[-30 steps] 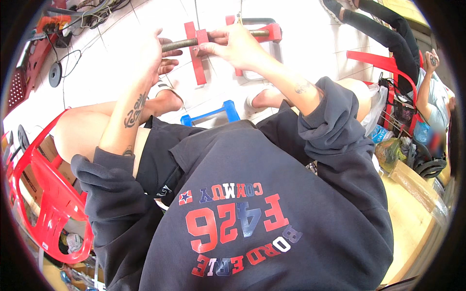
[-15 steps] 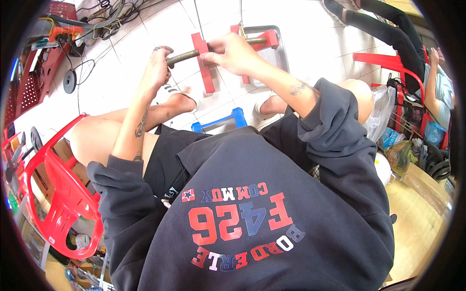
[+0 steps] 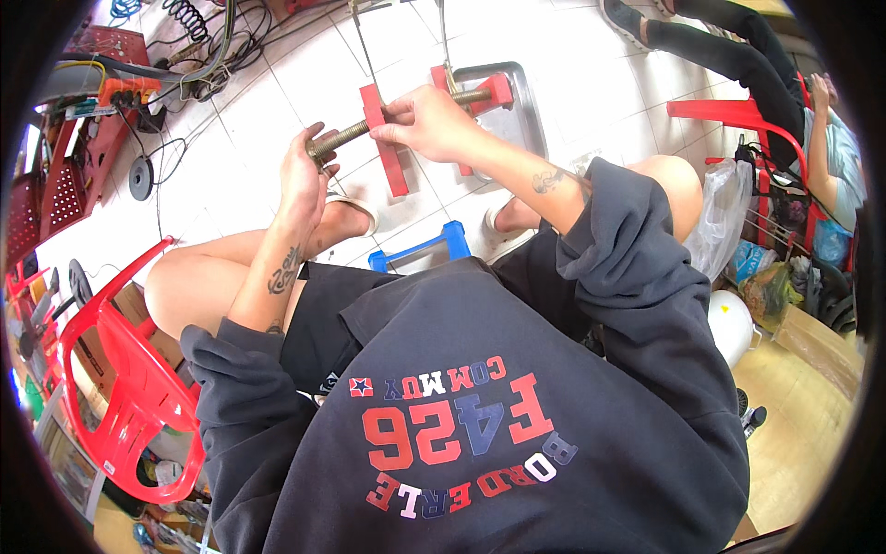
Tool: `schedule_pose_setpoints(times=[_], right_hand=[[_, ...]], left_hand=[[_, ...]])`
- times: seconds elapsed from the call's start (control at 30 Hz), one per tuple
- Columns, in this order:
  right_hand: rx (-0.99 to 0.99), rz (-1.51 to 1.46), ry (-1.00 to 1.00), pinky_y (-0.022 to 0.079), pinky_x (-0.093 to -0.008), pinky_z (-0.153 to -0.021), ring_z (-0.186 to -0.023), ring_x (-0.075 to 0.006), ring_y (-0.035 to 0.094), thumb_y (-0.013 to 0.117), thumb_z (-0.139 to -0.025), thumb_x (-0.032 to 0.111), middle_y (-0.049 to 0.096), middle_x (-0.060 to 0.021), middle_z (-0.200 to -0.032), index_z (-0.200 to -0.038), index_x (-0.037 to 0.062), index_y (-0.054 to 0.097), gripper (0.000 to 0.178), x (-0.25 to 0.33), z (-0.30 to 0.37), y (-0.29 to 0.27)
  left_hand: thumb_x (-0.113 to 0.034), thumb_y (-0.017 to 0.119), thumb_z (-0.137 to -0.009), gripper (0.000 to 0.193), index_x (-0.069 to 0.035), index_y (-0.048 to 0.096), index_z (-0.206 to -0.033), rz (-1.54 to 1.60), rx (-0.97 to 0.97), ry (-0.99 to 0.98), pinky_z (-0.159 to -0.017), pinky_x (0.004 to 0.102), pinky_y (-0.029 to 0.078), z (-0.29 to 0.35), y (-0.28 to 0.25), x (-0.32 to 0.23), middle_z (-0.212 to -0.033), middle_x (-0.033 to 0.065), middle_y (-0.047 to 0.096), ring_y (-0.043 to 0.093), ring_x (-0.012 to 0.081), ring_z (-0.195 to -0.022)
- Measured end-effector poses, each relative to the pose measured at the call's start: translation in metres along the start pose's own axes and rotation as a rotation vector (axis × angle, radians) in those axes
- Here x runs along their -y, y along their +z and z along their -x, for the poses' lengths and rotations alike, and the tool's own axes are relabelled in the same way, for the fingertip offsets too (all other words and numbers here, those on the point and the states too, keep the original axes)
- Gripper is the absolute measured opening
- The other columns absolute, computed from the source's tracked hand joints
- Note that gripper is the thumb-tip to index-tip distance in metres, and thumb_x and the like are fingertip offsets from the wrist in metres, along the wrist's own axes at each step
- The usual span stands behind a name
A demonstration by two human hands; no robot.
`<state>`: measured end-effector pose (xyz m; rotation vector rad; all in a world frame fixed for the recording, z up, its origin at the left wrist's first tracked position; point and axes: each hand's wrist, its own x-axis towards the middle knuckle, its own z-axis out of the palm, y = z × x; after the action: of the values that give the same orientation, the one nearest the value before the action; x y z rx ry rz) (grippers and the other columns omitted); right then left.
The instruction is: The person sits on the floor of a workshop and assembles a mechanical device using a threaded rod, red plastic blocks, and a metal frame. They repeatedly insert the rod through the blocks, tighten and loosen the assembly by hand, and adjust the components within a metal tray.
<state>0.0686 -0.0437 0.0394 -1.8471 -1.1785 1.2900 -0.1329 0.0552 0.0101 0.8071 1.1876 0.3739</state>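
Observation:
A long brass-coloured threaded rod [image 3: 346, 137] runs through a red metal bar [image 3: 392, 166] in front of me. My left hand [image 3: 303, 177] is at the rod's near-left end, its fingers loosely spread around a nut-like end piece [image 3: 317, 152]. My right hand [image 3: 434, 122] is closed on the rod beside the bar, with thumb and fingers pinched; part of the grip is hidden. Beyond that hand, the rod continues to a second red metal piece [image 3: 498, 92]. Another red upright part [image 3: 440, 78] stands behind my right hand.
A grey metal tray [image 3: 528, 125] lies on the white tiled floor [image 3: 591, 102]. A blue plastic stool [image 3: 420, 247] is between my feet. Red chairs stand at left [image 3: 129, 388] and right [image 3: 720, 113], a seated person near the right one. Cables [image 3: 198, 69] lie upper left.
My left hand's fingers have loosened and spread, showing more of the rod's end. The rod and red bar appear slightly lower and tilted. My right hand keeps its grip.

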Motion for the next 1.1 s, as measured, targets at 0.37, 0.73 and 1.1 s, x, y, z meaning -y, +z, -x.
schedule_pose_setpoints(times=[0.37,0.73,1.1], right_hand=[[-0.004,-0.011,-0.067,0.056,-0.0267,-0.075,-0.083,-0.0130,0.072,0.076,-0.091,0.017,0.076,-0.0151,-0.090,-0.114,-0.0149,0.065,0.041,-0.009,-0.009,0.005],[-0.086,-0.080,-0.132,0.056,-0.0338,-0.078,-0.081,-0.0236,0.071,0.080,-0.084,0.028,0.074,-0.0181,-0.088,-0.108,-0.0086,0.070,0.045,-0.031,-0.017,0.013],[-0.025,-0.034,-0.055,0.058,-0.0271,-0.076,-0.082,-0.0129,0.071,0.074,-0.092,0.015,0.076,-0.0156,-0.091,-0.116,-0.0146,0.064,0.039,-0.012,-0.005,0.005]], left_hand=[[-0.009,0.044,-0.089,0.024,0.003,0.060,-0.102,0.215,0.098,0.297,-0.084,0.0284,0.043,-0.011,-0.007,0.002,-0.121,0.0193,0.065,0.060,0.0235,-0.109],[-0.033,0.048,-0.107,0.031,-0.005,0.057,-0.100,0.047,-0.022,0.289,-0.079,0.0327,0.052,-0.014,0.011,0.006,-0.099,0.0108,0.064,0.060,0.0178,-0.086],[-0.032,0.026,-0.106,0.042,-0.002,0.040,-0.133,-0.105,0.035,-0.064,-0.057,0.0342,0.058,-0.017,-0.010,-0.018,-0.100,0.0158,0.061,0.063,0.0217,-0.066]])
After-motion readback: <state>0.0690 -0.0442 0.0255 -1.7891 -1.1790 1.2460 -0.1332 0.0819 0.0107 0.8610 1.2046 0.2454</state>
